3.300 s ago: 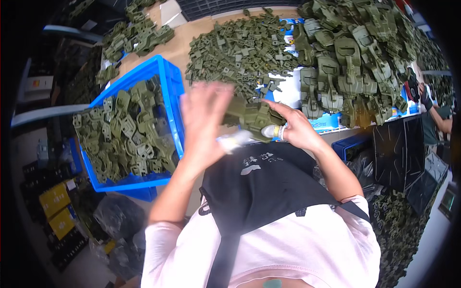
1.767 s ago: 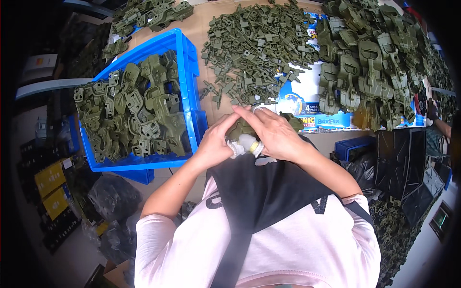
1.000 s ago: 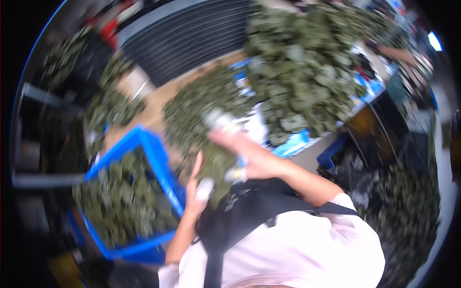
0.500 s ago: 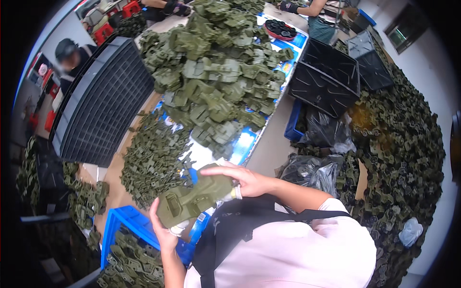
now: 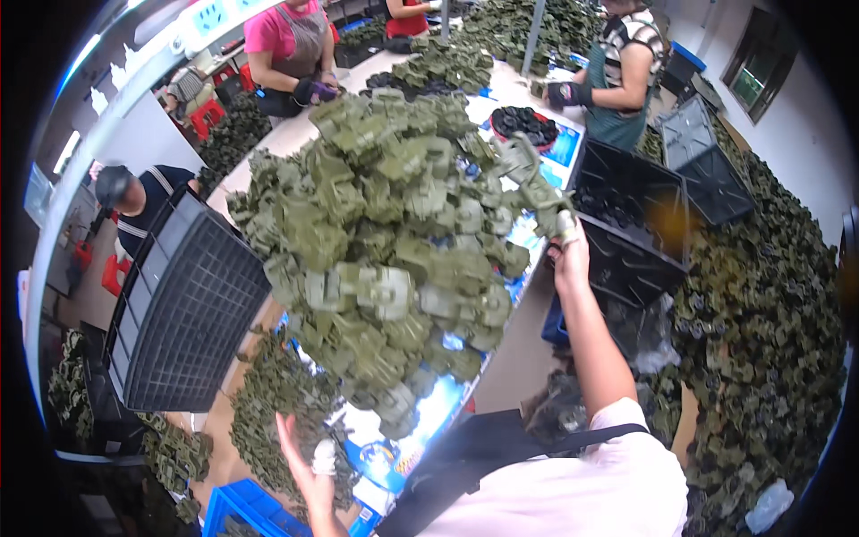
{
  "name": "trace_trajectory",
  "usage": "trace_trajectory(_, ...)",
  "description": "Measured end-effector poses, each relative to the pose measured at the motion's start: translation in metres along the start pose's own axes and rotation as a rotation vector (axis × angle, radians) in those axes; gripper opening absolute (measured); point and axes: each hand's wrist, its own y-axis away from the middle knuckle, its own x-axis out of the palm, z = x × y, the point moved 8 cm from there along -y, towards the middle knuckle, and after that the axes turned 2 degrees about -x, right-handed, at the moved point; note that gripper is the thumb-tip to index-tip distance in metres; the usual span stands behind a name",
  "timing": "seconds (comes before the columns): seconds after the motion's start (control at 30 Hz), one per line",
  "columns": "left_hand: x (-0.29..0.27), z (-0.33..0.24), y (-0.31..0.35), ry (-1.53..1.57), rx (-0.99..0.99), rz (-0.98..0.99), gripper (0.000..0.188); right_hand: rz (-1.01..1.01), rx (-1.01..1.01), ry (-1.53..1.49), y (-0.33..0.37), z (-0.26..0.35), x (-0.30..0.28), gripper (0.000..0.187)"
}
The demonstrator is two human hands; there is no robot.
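My right hand point(image 5: 569, 251) reaches out over the table's right edge, its fingers closed on the end of an olive-green moulded plastic part point(image 5: 530, 179). That part slants up and left from my fingers, beside a big heap of similar green parts point(image 5: 358, 233). My left hand point(image 5: 311, 470) is held low with fingers spread and nothing in it. White wrapping covers its thumb. Small green pieces point(image 5: 277, 412) lie in a spread pile just beyond the left hand. A blue crate point(image 5: 246, 508) stands beside it at the lower left.
Black crates point(image 5: 635, 259) stand right of the table, one holding black pieces. A red tray of black parts point(image 5: 523, 128) sits near the far right. Green parts point(image 5: 761, 313) cover the right-hand floor. A grey gridded crate point(image 5: 192, 309) leans at left. Several people work around the table.
My right hand has swung far forward and right with a green part. My left hand has let go of the part both hands held. The view has tilted up, showing more people.
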Motion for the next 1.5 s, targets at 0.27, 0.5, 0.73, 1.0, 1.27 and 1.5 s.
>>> trace_trajectory(0.27, -0.079, 0.008, -0.008, -0.702, 0.157, -0.213, 0.060, 0.077, -0.118, 0.103, -0.226, -0.052, 0.154, 0.053)
trace_trajectory(0.5, -0.134, 0.009, 0.021, -1.028, -0.018, -0.293, 0.058, 0.425, -0.470, 1.034, -0.293, -0.096, 0.281, 0.075)
trace_trajectory(0.73, -0.238, 0.078, 0.134, -1.014, -0.425, -0.591, 0.058, 0.685, -0.425, 1.263, -0.308, -0.114, 0.282, 0.060)
trace_trajectory(1.0, -0.373, 0.153, 0.321, -1.025, -0.612, -1.284, 0.069, 0.898, -0.975, 0.769, -0.166, 0.001, 0.216, 0.043)
trace_trajectory(1.27, -0.513, 0.282, 0.416, -0.806, -0.793, -1.377, 0.072, 1.197, -0.737, 0.609, 0.311, 0.023, 0.245, 0.043)
trace_trajectory(1.5, -0.614, 0.379, 0.386, -0.331, -1.022, -1.296, 0.069, 1.569, -0.361, 0.652, 0.483, -0.017, 0.245, 0.034)
